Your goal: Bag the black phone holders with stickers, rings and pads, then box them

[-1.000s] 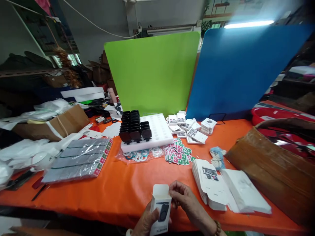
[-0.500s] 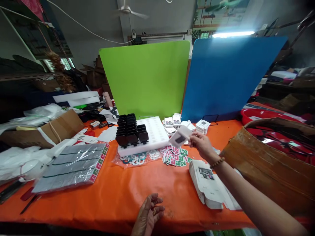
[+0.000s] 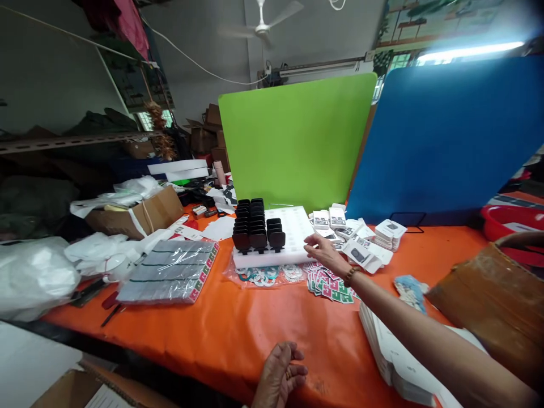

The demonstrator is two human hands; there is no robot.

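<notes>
My right hand [image 3: 326, 252] reaches far across the orange table [image 3: 238, 334], its fingers open and stretched toward the right edge of a white foam tray [image 3: 293, 235] that carries rows of black devices [image 3: 255, 224]. It holds nothing. Just right of the hand lies a small white printed box [image 3: 361, 254] among other small boxes [image 3: 389, 232]. My left hand [image 3: 280, 377] rests on the table's near edge with fingers loosely curled and nothing in it. Green and pink stickers [image 3: 329, 283] lie under my right wrist.
Green [image 3: 297, 136] and blue [image 3: 446, 130] boards stand at the back. A bagged grey stack [image 3: 170, 269] lies at the left, with a cardboard box [image 3: 140, 212] behind it. Flat white cartons [image 3: 391, 351] sit at the near right beside a brown basket [image 3: 488, 300].
My right hand carried the small white box to the far pile, let it go, and now reaches left toward the foam tray. The left hand dropped to the table edge. The view shifted.
</notes>
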